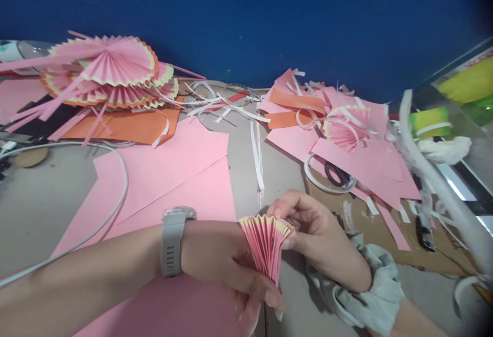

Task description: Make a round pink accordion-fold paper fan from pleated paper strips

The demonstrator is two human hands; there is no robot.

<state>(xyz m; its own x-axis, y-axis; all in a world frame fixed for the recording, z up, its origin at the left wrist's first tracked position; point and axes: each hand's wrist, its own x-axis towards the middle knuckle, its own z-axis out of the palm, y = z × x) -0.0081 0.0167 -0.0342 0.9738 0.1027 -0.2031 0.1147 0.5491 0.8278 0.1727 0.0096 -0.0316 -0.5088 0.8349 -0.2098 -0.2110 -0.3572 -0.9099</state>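
Near the front of the table I hold a small pleated paper fan (265, 247), pink with a pale yellow edge, between both hands. My left hand (246, 280), below a grey watch on the wrist, pinches the narrow lower end of the folds. At the upper right edge, the thumb and fingers of my right hand (308, 224) grip the yellow-tipped pleats. The fan is partly spread, its wide end facing away from me. Large pink paper sheets (177, 172) lie beneath and beyond my left forearm.
Finished pleated paper fans (119, 64) are piled at the back left over orange paper (123, 124). White paper strips (256, 154) lie mid-table. A pink paper heap (362, 165) with another fan, scissors (337, 173) and cardboard fills the right. A white cable (125, 172) curves at left.
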